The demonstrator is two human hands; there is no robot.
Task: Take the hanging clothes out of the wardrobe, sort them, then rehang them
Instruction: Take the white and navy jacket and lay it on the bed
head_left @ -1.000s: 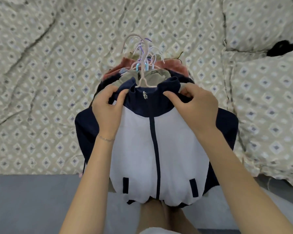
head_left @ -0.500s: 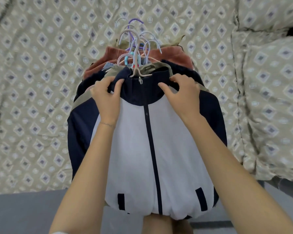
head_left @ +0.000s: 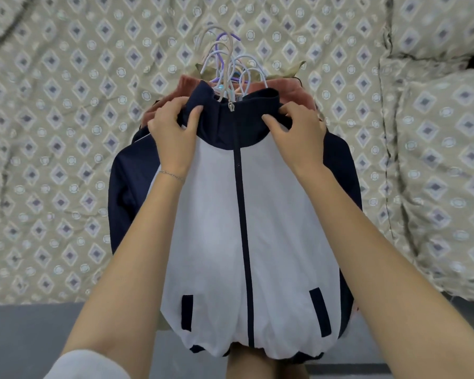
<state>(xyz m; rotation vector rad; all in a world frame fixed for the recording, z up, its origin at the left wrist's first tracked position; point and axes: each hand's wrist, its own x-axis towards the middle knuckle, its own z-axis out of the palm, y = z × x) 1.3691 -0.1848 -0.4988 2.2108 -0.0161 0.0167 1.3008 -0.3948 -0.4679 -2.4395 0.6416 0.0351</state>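
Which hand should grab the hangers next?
Probably the left hand: it grips the collar right beside the hangers, which bunch left of the zipper. The right hand grips the collar farther away.

Head camera looks steeply down, close above the bed (head_left: 66,132).

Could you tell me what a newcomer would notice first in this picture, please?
A white-and-navy jacket fills the centre, atop a stack of clothes on the patterned bedspread. The left hand and the right hand grip its collar, and pastel hanger hooks fan out just above.
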